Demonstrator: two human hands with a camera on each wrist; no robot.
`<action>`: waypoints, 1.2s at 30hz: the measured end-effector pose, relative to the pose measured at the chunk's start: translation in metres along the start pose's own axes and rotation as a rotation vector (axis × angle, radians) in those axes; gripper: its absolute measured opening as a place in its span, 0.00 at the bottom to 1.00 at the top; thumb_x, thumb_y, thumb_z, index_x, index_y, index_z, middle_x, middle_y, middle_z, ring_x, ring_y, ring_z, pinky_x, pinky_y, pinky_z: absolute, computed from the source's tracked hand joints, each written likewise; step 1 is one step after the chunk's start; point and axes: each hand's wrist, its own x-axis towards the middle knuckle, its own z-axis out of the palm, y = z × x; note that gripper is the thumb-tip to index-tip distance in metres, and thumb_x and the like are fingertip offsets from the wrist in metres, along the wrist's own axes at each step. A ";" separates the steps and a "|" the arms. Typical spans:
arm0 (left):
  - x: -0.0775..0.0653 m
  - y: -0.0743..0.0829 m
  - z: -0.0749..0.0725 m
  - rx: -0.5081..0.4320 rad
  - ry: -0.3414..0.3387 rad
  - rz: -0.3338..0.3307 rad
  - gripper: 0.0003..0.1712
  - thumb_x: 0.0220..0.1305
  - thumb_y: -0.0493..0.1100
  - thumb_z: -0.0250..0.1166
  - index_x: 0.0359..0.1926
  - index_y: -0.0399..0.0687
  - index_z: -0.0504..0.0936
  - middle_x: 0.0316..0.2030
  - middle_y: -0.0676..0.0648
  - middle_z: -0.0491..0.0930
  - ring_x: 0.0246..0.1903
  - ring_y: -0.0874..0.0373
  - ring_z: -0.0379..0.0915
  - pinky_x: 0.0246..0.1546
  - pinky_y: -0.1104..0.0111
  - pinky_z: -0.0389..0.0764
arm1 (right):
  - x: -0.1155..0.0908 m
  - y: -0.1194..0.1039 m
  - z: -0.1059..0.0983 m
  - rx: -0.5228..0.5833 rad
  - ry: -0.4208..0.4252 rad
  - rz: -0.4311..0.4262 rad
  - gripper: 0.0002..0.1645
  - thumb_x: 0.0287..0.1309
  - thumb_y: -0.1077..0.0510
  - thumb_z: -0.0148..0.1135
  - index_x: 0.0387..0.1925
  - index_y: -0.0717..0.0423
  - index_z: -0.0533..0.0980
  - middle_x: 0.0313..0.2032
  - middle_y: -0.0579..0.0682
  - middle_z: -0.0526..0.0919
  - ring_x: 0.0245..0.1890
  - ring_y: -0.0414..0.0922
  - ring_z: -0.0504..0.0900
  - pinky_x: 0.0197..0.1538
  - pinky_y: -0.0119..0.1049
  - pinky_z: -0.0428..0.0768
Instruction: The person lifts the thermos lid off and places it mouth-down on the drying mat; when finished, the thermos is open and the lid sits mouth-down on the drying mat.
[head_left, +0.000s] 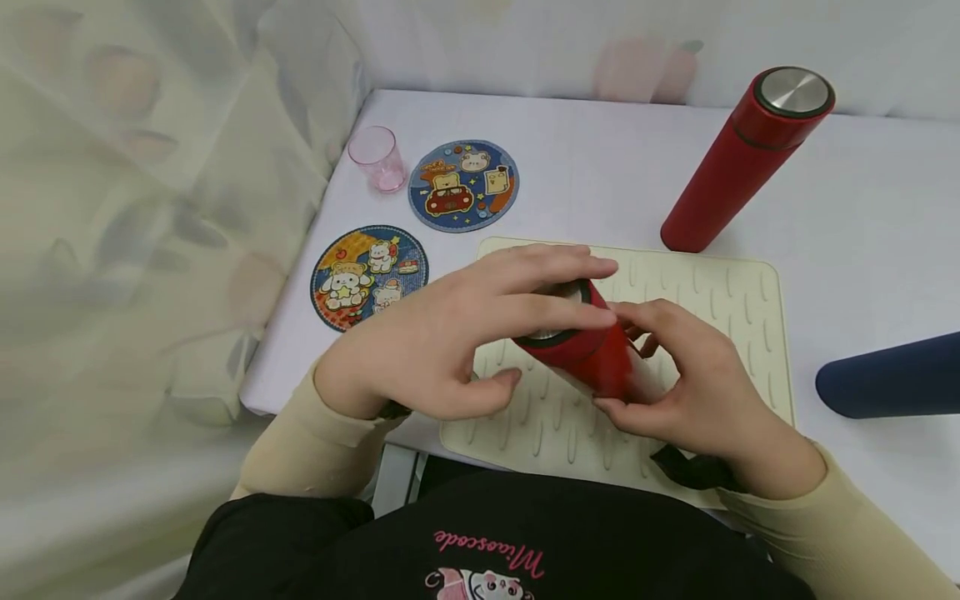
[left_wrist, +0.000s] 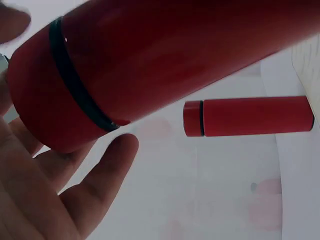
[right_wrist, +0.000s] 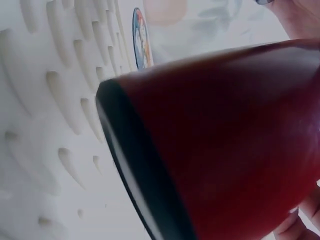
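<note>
A red thermos bottle (head_left: 603,354) with a steel-topped lid tilts over the cream ridged mat (head_left: 540,429). My right hand (head_left: 697,387) grips its body, thumb on the near side and fingers on the far side. At the lid, my left hand (head_left: 450,333) has its fingers stretched across the top, with the thumb standing apart from the bottle. In the left wrist view the red lid (left_wrist: 45,95) and its dark ring show beside loosely spread fingers. The bottle's black base (right_wrist: 142,165) appears above the mat in the right wrist view.
Behind the mat stands a second red thermos (head_left: 738,167). A navy bottle (head_left: 892,379) is at the right edge, partly out of view. Two round cartoon coasters, one farther back (head_left: 465,187) and one nearer (head_left: 367,275), lie at left. A pink glass (head_left: 378,158) stands near the back corner.
</note>
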 end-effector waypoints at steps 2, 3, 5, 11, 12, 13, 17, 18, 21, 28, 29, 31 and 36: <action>0.000 -0.002 -0.001 0.014 0.001 -0.006 0.39 0.55 0.31 0.59 0.71 0.39 0.81 0.77 0.36 0.72 0.75 0.50 0.70 0.75 0.57 0.72 | 0.000 0.002 0.001 -0.003 -0.001 -0.014 0.47 0.69 0.27 0.65 0.65 0.64 0.80 0.49 0.53 0.89 0.42 0.43 0.82 0.44 0.27 0.80; 0.000 -0.002 -0.002 0.020 -0.001 -0.018 0.38 0.55 0.29 0.58 0.70 0.39 0.82 0.75 0.37 0.74 0.69 0.52 0.74 0.69 0.60 0.76 | 0.001 0.003 0.002 -0.008 0.002 -0.025 0.46 0.69 0.28 0.65 0.66 0.63 0.80 0.49 0.54 0.90 0.41 0.43 0.82 0.43 0.28 0.80; -0.001 -0.002 -0.004 0.035 -0.002 -0.048 0.37 0.56 0.29 0.59 0.69 0.41 0.83 0.73 0.39 0.76 0.57 0.57 0.78 0.57 0.64 0.80 | 0.000 0.005 0.003 -0.017 0.009 -0.042 0.46 0.69 0.27 0.66 0.66 0.63 0.80 0.49 0.54 0.90 0.40 0.44 0.81 0.43 0.28 0.80; 0.000 -0.002 -0.008 0.077 0.010 -0.120 0.33 0.61 0.34 0.66 0.70 0.41 0.82 0.68 0.42 0.80 0.53 0.59 0.78 0.51 0.65 0.82 | -0.001 0.007 0.004 -0.044 0.009 -0.045 0.46 0.68 0.27 0.65 0.67 0.61 0.80 0.51 0.54 0.90 0.40 0.46 0.82 0.42 0.29 0.82; 0.000 -0.002 -0.008 0.091 0.018 -0.136 0.32 0.62 0.36 0.68 0.69 0.41 0.83 0.67 0.43 0.81 0.54 0.60 0.78 0.51 0.65 0.82 | -0.001 0.007 0.004 -0.049 0.007 -0.043 0.46 0.69 0.27 0.65 0.67 0.61 0.80 0.51 0.54 0.90 0.40 0.46 0.83 0.42 0.29 0.82; 0.001 -0.001 -0.007 0.110 0.026 -0.154 0.32 0.62 0.39 0.71 0.69 0.42 0.83 0.64 0.44 0.82 0.54 0.60 0.78 0.50 0.66 0.82 | -0.001 0.007 0.004 -0.049 0.004 -0.042 0.46 0.68 0.28 0.65 0.67 0.61 0.80 0.51 0.54 0.90 0.40 0.46 0.83 0.41 0.30 0.82; 0.003 0.002 -0.005 0.185 0.035 -0.279 0.32 0.62 0.51 0.78 0.65 0.46 0.84 0.51 0.50 0.84 0.43 0.65 0.77 0.42 0.68 0.82 | -0.002 0.006 0.003 -0.063 -0.025 -0.031 0.46 0.68 0.28 0.67 0.69 0.60 0.80 0.51 0.53 0.90 0.40 0.45 0.84 0.41 0.33 0.84; 0.004 0.004 -0.005 0.212 0.032 -0.313 0.33 0.62 0.55 0.79 0.64 0.47 0.85 0.49 0.51 0.84 0.42 0.66 0.77 0.40 0.69 0.82 | -0.003 0.006 0.002 -0.069 -0.033 -0.028 0.45 0.67 0.29 0.68 0.69 0.59 0.80 0.51 0.53 0.90 0.41 0.45 0.84 0.41 0.33 0.84; 0.004 0.005 -0.002 0.299 0.036 -0.384 0.36 0.62 0.64 0.80 0.61 0.47 0.85 0.45 0.52 0.85 0.40 0.65 0.79 0.38 0.67 0.83 | -0.003 0.006 0.001 -0.079 -0.044 -0.025 0.45 0.67 0.30 0.70 0.69 0.58 0.80 0.52 0.52 0.91 0.42 0.44 0.85 0.41 0.33 0.86; -0.001 -0.002 0.002 0.217 0.082 -0.219 0.45 0.64 0.58 0.79 0.75 0.41 0.77 0.72 0.42 0.78 0.73 0.54 0.73 0.71 0.58 0.77 | -0.003 0.009 0.000 -0.081 -0.011 -0.016 0.45 0.66 0.29 0.70 0.69 0.59 0.80 0.51 0.53 0.90 0.40 0.45 0.84 0.41 0.33 0.85; -0.001 -0.003 0.001 0.169 0.078 -0.170 0.43 0.65 0.52 0.76 0.77 0.39 0.75 0.77 0.40 0.74 0.78 0.51 0.67 0.77 0.56 0.72 | -0.003 0.010 0.000 -0.082 -0.012 -0.012 0.45 0.66 0.29 0.70 0.69 0.59 0.79 0.50 0.53 0.90 0.40 0.45 0.84 0.41 0.33 0.84; -0.002 -0.003 0.000 0.089 0.056 -0.085 0.40 0.63 0.40 0.68 0.77 0.37 0.74 0.80 0.37 0.69 0.83 0.47 0.59 0.83 0.52 0.64 | -0.003 0.010 0.000 -0.082 -0.012 -0.005 0.46 0.67 0.29 0.69 0.68 0.59 0.79 0.50 0.53 0.90 0.40 0.44 0.83 0.41 0.32 0.84; -0.002 -0.004 -0.001 0.073 0.022 -0.028 0.40 0.53 0.26 0.56 0.70 0.40 0.82 0.76 0.36 0.74 0.82 0.43 0.62 0.84 0.52 0.62 | -0.002 0.009 0.000 -0.082 -0.002 -0.009 0.45 0.67 0.30 0.69 0.69 0.59 0.79 0.49 0.53 0.90 0.40 0.45 0.83 0.41 0.31 0.84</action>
